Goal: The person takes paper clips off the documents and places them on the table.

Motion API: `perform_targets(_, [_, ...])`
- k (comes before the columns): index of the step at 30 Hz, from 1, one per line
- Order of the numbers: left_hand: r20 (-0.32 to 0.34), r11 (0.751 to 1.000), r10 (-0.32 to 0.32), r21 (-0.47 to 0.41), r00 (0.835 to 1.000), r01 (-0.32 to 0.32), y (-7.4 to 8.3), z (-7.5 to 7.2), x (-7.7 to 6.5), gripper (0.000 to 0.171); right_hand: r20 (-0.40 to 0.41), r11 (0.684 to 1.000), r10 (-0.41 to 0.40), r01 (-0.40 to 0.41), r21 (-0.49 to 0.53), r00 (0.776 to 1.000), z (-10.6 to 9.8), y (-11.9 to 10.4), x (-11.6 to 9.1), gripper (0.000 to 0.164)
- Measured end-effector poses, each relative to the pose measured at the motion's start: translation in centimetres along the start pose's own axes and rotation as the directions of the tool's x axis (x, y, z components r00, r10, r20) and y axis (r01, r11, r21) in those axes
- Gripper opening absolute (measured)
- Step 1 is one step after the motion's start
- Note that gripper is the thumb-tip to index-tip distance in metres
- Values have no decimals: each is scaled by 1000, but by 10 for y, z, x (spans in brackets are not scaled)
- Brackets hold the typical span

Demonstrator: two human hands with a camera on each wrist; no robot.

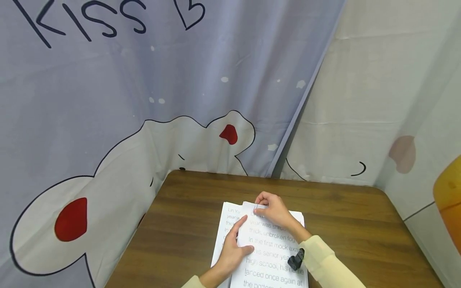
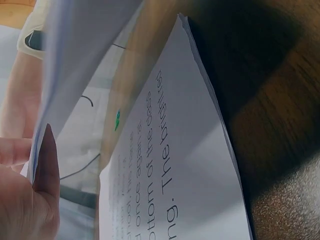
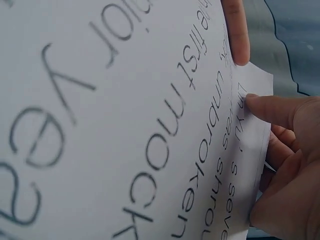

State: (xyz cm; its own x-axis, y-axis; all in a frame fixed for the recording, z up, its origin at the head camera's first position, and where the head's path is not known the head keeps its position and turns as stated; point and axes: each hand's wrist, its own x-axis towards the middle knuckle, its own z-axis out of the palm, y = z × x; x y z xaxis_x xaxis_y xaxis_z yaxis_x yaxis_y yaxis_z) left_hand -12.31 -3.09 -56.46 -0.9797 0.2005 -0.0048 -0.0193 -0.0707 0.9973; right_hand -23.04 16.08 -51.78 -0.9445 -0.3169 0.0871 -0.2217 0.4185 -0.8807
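Observation:
Printed paper sheets (image 1: 264, 256) with large black text are held tilted up between my two hands. My left hand (image 1: 230, 252) pinches their left edge, thumb over the printed face and fingers behind, as the left wrist view shows. At the top edge my right hand (image 1: 275, 210) pinches the paper, its thumb (image 3: 272, 107) on the print beside the first line and its other fingers behind. Beneath lies a thin stack of printed paper (image 2: 200, 135) on the table, showing at the left of the raised sheets in the head view. How many sheets are held is hidden.
A brown wooden table (image 1: 194, 200) carries the paper. Patterned curtains (image 1: 180, 80) hang close behind its back edge and along the sides. A small black device (image 1: 296, 259) sits at my right wrist, by the cream sleeve (image 1: 324, 256). A small green item (image 2: 117, 120) shows beyond the stack.

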Motion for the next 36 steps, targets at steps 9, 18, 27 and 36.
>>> perform_targets(9, [21,1000,10,3,1000,-10,1,1,-1,100,53,999,-3,1,44,999,-1,-2,-1,17])
perform_targets(18, [21,1000,25,2,999,-25,5,2,0,100,-52,1000,25,-25,12,998,2,-7,-2,15])
perform_targets(27, [38,999,50,-3,998,-50,5,3,0,98,-121,998,59,-54,45,991,2,-6,-2,15])
perform_targets(36, [30,998,55,-7,998,-55,5,4,-1,99,-204,990,142,-139,29,969,4,-9,-2,19])
